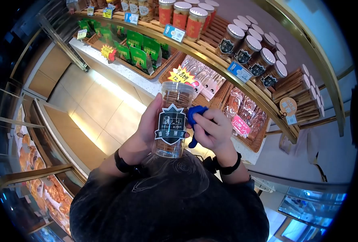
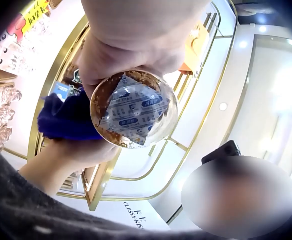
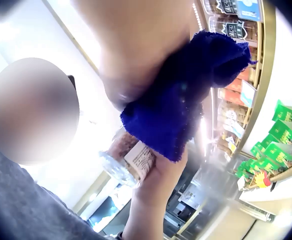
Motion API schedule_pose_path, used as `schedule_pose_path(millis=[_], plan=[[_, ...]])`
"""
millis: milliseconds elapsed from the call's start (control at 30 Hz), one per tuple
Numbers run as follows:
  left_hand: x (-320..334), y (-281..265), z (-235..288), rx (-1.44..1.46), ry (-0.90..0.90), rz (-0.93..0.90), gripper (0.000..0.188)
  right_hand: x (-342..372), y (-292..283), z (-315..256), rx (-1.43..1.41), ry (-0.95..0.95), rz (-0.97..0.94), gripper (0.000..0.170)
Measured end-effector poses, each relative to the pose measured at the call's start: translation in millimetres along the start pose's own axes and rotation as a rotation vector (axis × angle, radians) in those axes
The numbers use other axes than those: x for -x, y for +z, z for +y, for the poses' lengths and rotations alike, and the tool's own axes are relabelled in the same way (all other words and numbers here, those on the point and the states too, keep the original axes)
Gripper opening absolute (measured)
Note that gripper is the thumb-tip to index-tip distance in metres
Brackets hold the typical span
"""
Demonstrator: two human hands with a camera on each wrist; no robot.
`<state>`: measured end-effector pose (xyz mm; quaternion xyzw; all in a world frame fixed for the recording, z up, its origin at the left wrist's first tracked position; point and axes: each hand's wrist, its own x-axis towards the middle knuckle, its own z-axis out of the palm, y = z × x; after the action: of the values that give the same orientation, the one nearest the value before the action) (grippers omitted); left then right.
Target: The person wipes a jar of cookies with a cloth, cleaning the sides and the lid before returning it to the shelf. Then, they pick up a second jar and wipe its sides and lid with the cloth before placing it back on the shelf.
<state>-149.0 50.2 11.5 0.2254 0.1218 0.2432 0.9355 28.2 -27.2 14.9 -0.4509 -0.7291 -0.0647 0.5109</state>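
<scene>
My left hand [image 1: 148, 123] grips a clear plastic jar [image 1: 171, 97] of stacked round biscuits, upright in front of my chest in the head view. A dark shield-shaped label [image 1: 171, 124] faces up toward the head camera. My right hand [image 1: 214, 131] pinches a blue cloth [image 1: 196, 115] against the jar's right side. In the left wrist view the jar's base shows a printed white sachet [image 2: 135, 111] inside. The cloth [image 3: 168, 110] hangs in folds from the right hand in the right wrist view, partly hiding the jar [image 3: 128, 159] and its pale printed side label.
Ahead, a curved wooden shelf with a gold edge [image 1: 211, 58] bears rows of lidded jars [image 1: 249, 48]. Beneath it are baskets of green packets [image 1: 140, 52] and wrapped snacks [image 1: 243, 105]. Tongs [image 1: 314, 155] lie at the right; a bread case [image 1: 38, 173] stands at left.
</scene>
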Motion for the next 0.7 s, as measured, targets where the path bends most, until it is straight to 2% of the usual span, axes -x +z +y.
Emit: schedule_pose_path(millis=[33, 67, 167, 233, 267, 333, 367, 433, 467, 500, 567, 667, 700], plan=[[-0.5, 6.9, 2.0, 0.024, -0.007, 0.064, 0.062, 4.5, 1.5, -1.8, -0.035, -0.018, -0.009, 0.029], [-2.4, 6.3, 3.0, -0.004, 0.018, -0.02, 0.059, 7.7, 2.1, -3.2, -0.071, -0.032, -0.018, 0.029], [-7.4, 2.7, -5.5, 0.032, 0.027, 0.083, 0.068, 7.1, -0.9, -10.4, -0.133, -0.05, -0.057, 0.03], [-8.7, 4.7, -2.8, 0.003, 0.044, 0.069, 0.062, 3.6, -1.0, -18.3, -0.133, -0.139, -0.093, 0.033], [-9.4, 7.3, 1.3, 0.004, 0.051, 0.069, 0.062, 2.8, -5.5, -24.9, -0.108, -0.178, -0.192, 0.034], [-9.6, 13.1, 6.5, -0.173, 0.051, 0.176, 0.06, -5.1, -11.2, -39.4, -0.147, -0.214, -0.339, 0.033], [-13.2, 8.6, 3.5, -0.144, 0.083, 0.123, 0.054, -8.7, -13.4, -39.9, -0.146, -0.214, -0.343, 0.033], [-17.7, 3.8, -1.6, -0.175, 0.118, 0.162, 0.053, -14.2, -16.0, -37.0, -0.124, -0.198, -0.391, 0.031], [-17.9, 2.7, -2.9, -0.209, 0.156, 0.201, 0.051, -11.0, -13.0, -31.7, -0.084, -0.159, -0.286, 0.031], [-14.3, 9.2, -0.3, -0.196, 0.166, 0.183, 0.044, -8.7, -10.8, -28.5, -0.044, -0.105, -0.249, 0.031], [-14.8, 13.2, -1.4, -0.268, 0.227, 0.215, 0.041, -9.7, -9.2, -30.7, -0.005, -0.059, -0.22, 0.032], [-13.6, 16.5, -2.9, -0.371, 0.306, 0.244, 0.033, -9.9, -1.9, -48.5, 0.002, -0.155, -0.413, 0.032], [-14.1, 15.0, -3.1, -0.414, 0.336, 0.262, 0.032, -11.5, -2.9, -48.7, 0.031, -0.105, -0.415, 0.032]])
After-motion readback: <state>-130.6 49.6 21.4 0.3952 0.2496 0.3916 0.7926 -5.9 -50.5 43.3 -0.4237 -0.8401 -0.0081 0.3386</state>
